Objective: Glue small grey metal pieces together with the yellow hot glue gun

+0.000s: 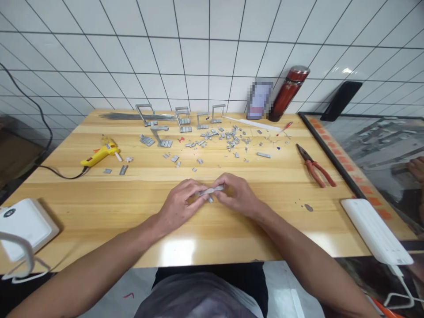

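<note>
Between my two hands is a thin grey strip (210,191), held level above the front middle of the wooden table. My left hand (180,202) pinches its left end between thumb and fingers. The right end is pinched in the fingers of my right hand (236,194). A small grey piece (210,199) shows just below the strip; whether it is attached cannot be told. Beyond my hands, small grey pieces (233,138) lie scattered. Several little grey frames on flat bases, such as one bent frame (161,137), stand behind them.
A yellow glue gun (101,154) with a black cord lies left, above a white box (29,227). Red-handled pliers (314,167) and a white power strip (376,229) are right. A red flask (289,95) and a phone (260,100) lean on the tiled wall.
</note>
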The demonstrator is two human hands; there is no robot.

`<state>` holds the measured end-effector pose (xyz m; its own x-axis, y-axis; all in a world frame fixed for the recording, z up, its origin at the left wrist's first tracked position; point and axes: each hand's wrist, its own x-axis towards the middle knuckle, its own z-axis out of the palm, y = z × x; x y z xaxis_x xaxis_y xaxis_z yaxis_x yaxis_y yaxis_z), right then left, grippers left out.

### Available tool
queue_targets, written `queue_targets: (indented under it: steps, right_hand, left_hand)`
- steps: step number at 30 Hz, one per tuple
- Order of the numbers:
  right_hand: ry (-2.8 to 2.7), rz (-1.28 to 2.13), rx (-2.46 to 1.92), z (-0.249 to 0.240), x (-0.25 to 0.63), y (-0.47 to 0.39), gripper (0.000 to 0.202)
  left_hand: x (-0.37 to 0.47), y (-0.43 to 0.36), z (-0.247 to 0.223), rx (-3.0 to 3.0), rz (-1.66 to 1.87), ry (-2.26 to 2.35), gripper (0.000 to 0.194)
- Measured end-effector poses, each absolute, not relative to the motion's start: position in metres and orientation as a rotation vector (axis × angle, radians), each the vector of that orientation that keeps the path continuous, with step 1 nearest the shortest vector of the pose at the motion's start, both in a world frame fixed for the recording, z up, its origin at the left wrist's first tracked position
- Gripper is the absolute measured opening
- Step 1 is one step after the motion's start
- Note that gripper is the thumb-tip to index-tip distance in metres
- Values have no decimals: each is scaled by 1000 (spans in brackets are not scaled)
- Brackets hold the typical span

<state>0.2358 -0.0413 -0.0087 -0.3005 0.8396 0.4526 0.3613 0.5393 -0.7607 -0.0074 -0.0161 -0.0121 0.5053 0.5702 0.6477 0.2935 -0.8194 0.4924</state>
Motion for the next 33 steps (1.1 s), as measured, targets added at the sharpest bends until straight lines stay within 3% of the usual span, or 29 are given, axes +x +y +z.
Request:
queue_targets:
  steps: [9, 12, 24, 33]
  right_hand:
    - [-1998, 213, -870, -21, 232, -37, 7]
    - [-1921, 193, -922, -20, 231, -38, 7]
    - [-1903, 387, -1058, -27, 229, -43, 12]
    - [-1907, 420, -1069, -23, 228, -42, 13]
  left_hand:
    - [-13, -18, -8, 2493, 1226, 747, 18]
    - [-18, -15, -8, 2471, 1189, 860, 30]
    - [-28, -10, -22, 2272, 988, 999, 27]
    - [-17, 2, -7, 2321, 925, 960, 26]
